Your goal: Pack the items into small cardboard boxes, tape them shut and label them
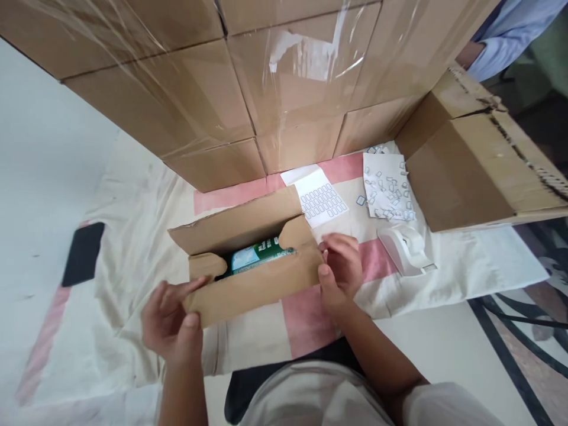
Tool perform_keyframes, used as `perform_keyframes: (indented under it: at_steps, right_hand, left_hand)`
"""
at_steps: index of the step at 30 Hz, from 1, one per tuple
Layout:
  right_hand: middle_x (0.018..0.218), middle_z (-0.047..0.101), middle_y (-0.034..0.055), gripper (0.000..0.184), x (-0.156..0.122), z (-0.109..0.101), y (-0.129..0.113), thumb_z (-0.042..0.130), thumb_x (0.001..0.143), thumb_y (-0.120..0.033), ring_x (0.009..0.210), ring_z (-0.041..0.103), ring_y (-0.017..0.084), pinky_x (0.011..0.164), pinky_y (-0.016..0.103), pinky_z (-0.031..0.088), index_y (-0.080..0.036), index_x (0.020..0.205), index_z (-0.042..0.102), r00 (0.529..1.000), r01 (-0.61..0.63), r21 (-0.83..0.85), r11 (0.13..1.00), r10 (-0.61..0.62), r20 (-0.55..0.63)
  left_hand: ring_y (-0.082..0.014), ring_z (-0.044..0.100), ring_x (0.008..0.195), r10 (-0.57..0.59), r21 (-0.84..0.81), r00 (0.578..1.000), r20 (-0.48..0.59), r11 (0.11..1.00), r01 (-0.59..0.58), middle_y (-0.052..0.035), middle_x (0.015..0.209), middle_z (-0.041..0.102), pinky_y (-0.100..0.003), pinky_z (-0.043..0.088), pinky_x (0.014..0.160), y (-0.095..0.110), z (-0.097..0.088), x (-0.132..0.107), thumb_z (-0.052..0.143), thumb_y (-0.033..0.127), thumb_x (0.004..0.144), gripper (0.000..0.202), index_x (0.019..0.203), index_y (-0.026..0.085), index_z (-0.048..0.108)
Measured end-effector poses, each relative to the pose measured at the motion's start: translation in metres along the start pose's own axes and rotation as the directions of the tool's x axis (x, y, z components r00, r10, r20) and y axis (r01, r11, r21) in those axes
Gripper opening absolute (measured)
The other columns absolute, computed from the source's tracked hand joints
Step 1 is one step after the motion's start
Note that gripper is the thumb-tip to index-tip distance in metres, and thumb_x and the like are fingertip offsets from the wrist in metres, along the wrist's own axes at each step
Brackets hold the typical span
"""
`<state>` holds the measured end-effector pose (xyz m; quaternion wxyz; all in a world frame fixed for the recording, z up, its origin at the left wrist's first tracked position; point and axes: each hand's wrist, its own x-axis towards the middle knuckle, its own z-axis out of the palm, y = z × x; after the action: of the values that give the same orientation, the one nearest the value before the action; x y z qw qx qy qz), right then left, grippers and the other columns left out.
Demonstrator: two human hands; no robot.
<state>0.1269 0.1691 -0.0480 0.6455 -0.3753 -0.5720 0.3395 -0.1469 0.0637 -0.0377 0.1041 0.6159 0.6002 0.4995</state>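
Observation:
A small cardboard box [252, 296] lies in front of me with its long flaps raised and its short end flaps folded inward. Between the end flaps shows a green and light-blue printed package [257, 255]; its lower part is hidden inside. My left hand [173, 316] grips the near left corner, thumb on the outer face and a finger along the flap's edge. At the right end, my right hand [339, 269] holds the box's corner between thumb and curled fingers.
Large taped cartons [293, 89] stand stacked behind. Label sheets [322, 198] and a paper with loose stickers [388, 186] lie beyond the box. At right are a white tape dispenser [406, 248] and an open carton [461, 171]. A dark phone-like slab [83, 254] lies left. Another person's sleeve [515, 41] shows top right.

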Motion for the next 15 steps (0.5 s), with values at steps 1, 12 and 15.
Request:
perform_keyframes:
  at_steps: [1, 12, 15]
  right_hand:
    - [0.121, 0.061, 0.0096, 0.041, 0.002, 0.001, -0.002, 0.059, 0.095, -0.047, 0.090, 0.060, 0.025, 0.079, 0.049, 0.055, -0.035, 0.134, 0.061, 0.999, 0.011, 0.017, 1.000, -0.010, -0.045]
    - [0.159, 0.049, 0.0074, 0.055, 0.014, -0.006, -0.010, 0.046, 0.104, -0.049, 0.148, 0.043, 0.031, 0.122, 0.057, 0.036, -0.033, 0.156, 0.046, 0.948, -0.024, 0.041, 0.999, 0.009, 0.317]
    - [0.146, 0.062, 0.0087, 0.041, 0.017, -0.004, -0.013, 0.045, 0.104, -0.045, 0.138, 0.052, 0.030, 0.119, 0.056, 0.040, -0.028, 0.134, 0.067, 0.957, 0.052, 0.016, 0.999, -0.054, 0.286]
  left_hand:
    - [-0.0305, 0.061, 0.111, -0.070, -0.021, 0.997, 0.035, 0.997, 0.071, -0.0116, 0.143, 0.059, -0.062, 0.055, 0.093, 0.000, -0.001, 0.006, 0.042, 0.038, 0.099, 0.065, 0.161, 0.040, 0.021]
    - [-0.0337, 0.056, 0.123, 0.085, -0.112, 0.995, 0.045, 0.991, -0.079, 0.0027, 0.112, 0.071, -0.064, 0.032, 0.123, 0.000, 0.008, 0.047, 0.056, 0.026, 0.074, 0.057, 0.126, 0.046, 0.071]
    - [-0.0364, 0.060, 0.113, 0.086, -0.027, 0.992, 0.092, 0.996, -0.084, 0.0040, 0.107, 0.073, -0.066, 0.036, 0.118, 0.006, 0.001, 0.053, 0.056, 0.028, 0.074, 0.052, 0.118, 0.051, 0.075]
